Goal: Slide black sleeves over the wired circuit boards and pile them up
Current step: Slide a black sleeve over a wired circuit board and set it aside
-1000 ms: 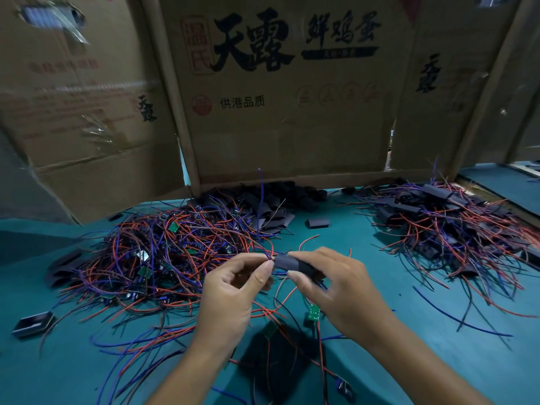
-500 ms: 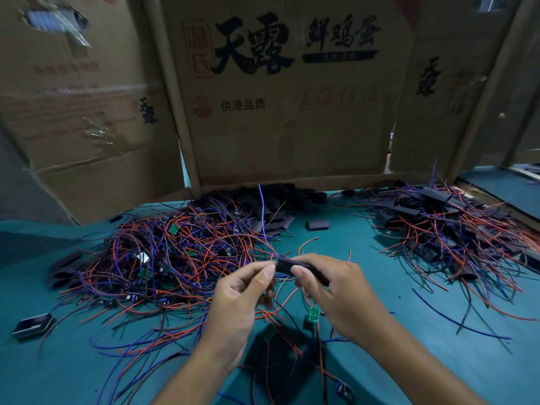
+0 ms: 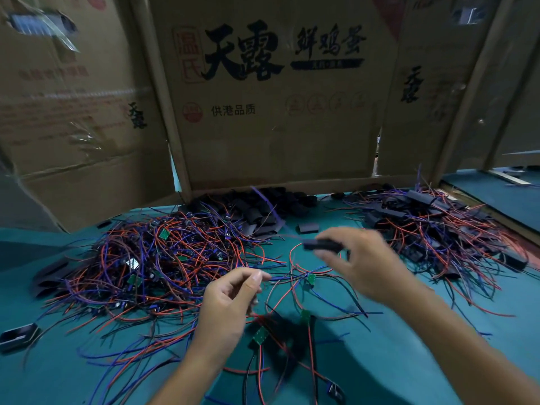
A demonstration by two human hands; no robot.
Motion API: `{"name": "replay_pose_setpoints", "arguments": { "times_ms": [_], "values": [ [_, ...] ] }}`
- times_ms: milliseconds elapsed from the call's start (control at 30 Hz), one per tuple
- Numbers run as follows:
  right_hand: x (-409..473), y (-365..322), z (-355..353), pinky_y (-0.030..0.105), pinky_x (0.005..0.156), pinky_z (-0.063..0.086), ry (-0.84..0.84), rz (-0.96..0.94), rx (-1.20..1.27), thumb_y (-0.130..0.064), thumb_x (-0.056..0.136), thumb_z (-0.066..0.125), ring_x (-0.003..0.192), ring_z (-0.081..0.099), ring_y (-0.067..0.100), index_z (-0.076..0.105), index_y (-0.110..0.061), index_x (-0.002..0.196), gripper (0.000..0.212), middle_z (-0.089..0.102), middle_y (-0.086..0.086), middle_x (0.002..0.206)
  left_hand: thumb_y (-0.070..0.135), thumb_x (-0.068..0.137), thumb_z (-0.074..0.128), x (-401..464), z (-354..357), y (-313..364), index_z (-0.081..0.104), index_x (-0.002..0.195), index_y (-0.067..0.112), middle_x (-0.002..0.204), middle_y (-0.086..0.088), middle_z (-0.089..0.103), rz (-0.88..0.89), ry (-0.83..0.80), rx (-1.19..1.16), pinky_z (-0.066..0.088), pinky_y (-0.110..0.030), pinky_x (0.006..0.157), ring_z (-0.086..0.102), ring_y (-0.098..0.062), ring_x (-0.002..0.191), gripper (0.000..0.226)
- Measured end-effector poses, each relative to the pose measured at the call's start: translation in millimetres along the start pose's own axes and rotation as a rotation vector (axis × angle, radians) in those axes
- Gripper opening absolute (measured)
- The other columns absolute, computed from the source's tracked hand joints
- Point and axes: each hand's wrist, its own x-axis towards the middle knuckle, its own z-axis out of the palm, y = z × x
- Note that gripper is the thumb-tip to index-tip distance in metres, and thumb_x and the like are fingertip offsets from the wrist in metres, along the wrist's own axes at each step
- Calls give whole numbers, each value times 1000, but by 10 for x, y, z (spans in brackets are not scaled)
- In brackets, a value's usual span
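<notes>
My right hand [image 3: 362,264], blurred by motion, pinches a black sleeved board [image 3: 321,245] above the green table, right of centre. My left hand [image 3: 230,302] hangs lower at centre with thumb and fingers loosely curled; whether a thin wire runs between them is unclear. A tangle of unsleeved wired boards [image 3: 152,258] with red, blue and purple wires lies at the left. Sleeved boards form a pile [image 3: 438,229] at the right. Empty black sleeves [image 3: 254,209] are heaped at the back centre. A few loose green boards [image 3: 260,336] with wires lie under my hands.
Cardboard box walls [image 3: 277,118] stand along the back of the green table [image 3: 409,361]. A single black sleeve [image 3: 308,228] lies apart near the back. Flat black sleeves [image 3: 49,276] lie at the far left, and one more [image 3: 17,336] sits at the left edge.
My hands have separated. The right hand has carried the sleeved board up and to the right toward the right pile; the left hand has let go and dropped slightly.
</notes>
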Motion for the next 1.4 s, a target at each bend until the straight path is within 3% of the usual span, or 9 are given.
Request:
{"name": "replay_pose_setpoints", "arguments": {
  "times_ms": [300,567,733,800,900,1000,1067,1267,1400],
  "values": [
    [675,1364,-804,44,84,51,59,309,-852,-33,89,61,101,62,32,62,-15,121,37,67,11,114,20,97,62,51,-163,-125,69,90,20,85,13,58,408,-54,800,46,-25,66,55,-5,75,10],
    [1195,1056,643,41,87,50,-523,132,-690,-26,95,52,113,59,33,54,-12,124,33,61,15,125,18,92,68,121,-243,-190,65,85,22,79,16,51,466,-27,933,43,-20,56,45,-1,69,8],
    [1257,951,862,38,70,48,-472,165,-699,-8,93,51,96,66,33,59,-11,111,20,66,12,110,19,92,67,133,-262,-209,65,86,23,78,15,49,471,-39,948,45,-22,53,46,-2,69,8],
    [1219,786,789,36,66,44,-339,216,-581,-13,96,50,93,65,36,60,-10,107,15,66,15,105,20,92,67,131,-248,-200,67,92,22,80,15,50,491,-29,933,48,-23,55,47,-2,70,2],
    [950,316,689,34,58,33,-180,255,-221,-27,97,50,81,61,35,59,-6,83,26,66,18,85,39,91,62,107,-185,-163,61,125,20,85,16,46,441,-28,898,47,-17,63,47,-2,76,38],
    [407,-230,662,32,52,28,-274,219,26,-33,95,55,62,53,22,59,-7,76,33,61,9,66,54,85,62,66,-93,-128,43,146,19,88,12,47,418,-62,835,43,-20,70,48,-6,80,73],
    [114,-439,632,33,53,29,-355,228,134,-34,96,55,55,39,14,59,-7,75,34,50,4,60,53,83,65,28,-62,-111,48,142,18,89,15,45,444,-78,803,44,-23,72,51,-9,81,71],
    [-128,-492,506,33,80,56,-497,521,1253,-26,90,61,78,68,21,67,5,108,36,71,14,98,39,78,68,-20,-117,-4,53,137,25,95,6,57,463,-169,631,42,-18,78,51,-6,85,62],
    [-189,-389,539,26,68,55,-494,591,1350,-25,81,69,71,58,20,57,14,114,53,61,20,96,55,79,73,33,-216,82,52,140,26,99,13,57,462,-303,643,39,-11,84,52,2,90,71]
  ]
}}
